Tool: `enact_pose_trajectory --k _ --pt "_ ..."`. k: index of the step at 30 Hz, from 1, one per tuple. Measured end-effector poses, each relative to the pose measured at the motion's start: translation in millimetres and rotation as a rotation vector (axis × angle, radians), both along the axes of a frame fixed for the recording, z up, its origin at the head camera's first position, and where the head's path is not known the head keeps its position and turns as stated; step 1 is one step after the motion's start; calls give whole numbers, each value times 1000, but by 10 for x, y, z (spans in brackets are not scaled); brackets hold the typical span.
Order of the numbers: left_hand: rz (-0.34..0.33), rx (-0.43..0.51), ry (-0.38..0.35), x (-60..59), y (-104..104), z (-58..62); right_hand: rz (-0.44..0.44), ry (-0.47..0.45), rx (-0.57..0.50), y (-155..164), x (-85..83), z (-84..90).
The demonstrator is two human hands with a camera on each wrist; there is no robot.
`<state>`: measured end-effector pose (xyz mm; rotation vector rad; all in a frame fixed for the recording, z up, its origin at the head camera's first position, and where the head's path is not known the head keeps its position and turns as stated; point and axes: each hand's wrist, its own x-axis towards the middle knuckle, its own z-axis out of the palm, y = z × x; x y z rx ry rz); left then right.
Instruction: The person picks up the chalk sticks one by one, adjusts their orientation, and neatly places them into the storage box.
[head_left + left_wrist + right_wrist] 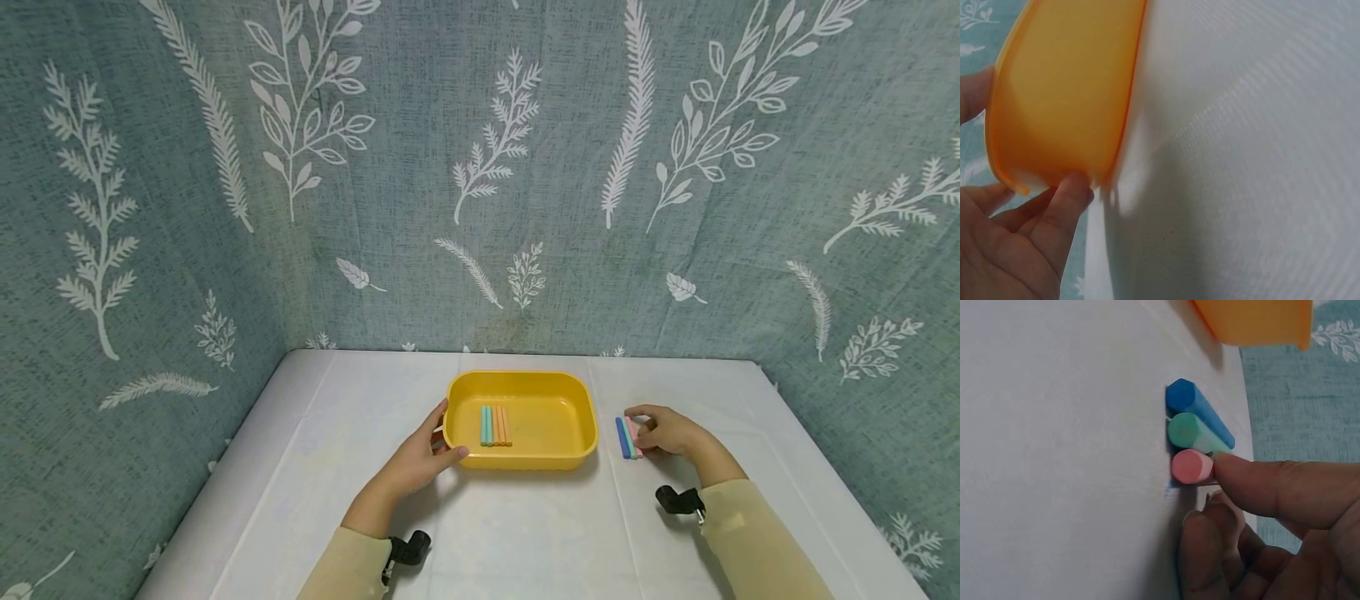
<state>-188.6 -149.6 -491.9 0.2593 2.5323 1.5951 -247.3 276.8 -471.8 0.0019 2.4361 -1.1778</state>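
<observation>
Chalk: short pink chalk stick (pixel 1190 466), likely light, brittle, dusty; best pinched mid-length.
Right hand (pixel 670 432): fingertip and thumb pinching it.
Left hand (pixel 420 458): gripping yellow plastic tray (pixel 577 405) by its rim.

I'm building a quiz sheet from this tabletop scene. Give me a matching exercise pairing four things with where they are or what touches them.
Things:
1. yellow tray
2. orange chalk sticks
3. pink chalk stick
4. blue chalk stick

Places:
A. lying inside the tray
B. touched by the right hand
C. held at its left end by the left hand
D. on the white tabletop, the loose stick nearest the tray

Pairs: 1-C, 2-A, 3-B, 4-D
</observation>
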Motion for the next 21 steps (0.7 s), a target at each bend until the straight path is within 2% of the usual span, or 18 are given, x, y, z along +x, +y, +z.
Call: enact_pose_trajectory --k 21 --pt "0 -30 -7 20 1 14 -66 86 -78 11 70 -112"
